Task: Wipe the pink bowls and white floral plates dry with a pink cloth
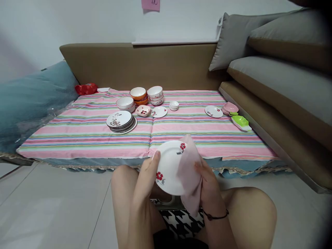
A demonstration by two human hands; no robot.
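My left hand (145,176) grips the left edge of a small white plate (169,166) with red flowers, held upright above my knees. My right hand (209,185) is closed on a pale pink cloth (188,169) that lies against the plate's right side and hangs down below it. A dark band circles my right wrist. Both hands are in front of the near edge of the striped cloth (181,136) that covers the low surface.
On the striped cloth stand a stack of plates (121,121), several bowls (145,95), small dishes (158,111), a white plate (213,111), pink dishes (230,108) and a green dish (241,121). Sofa cushions (280,90) lie at the right, a teal cushion (33,97) at the left.
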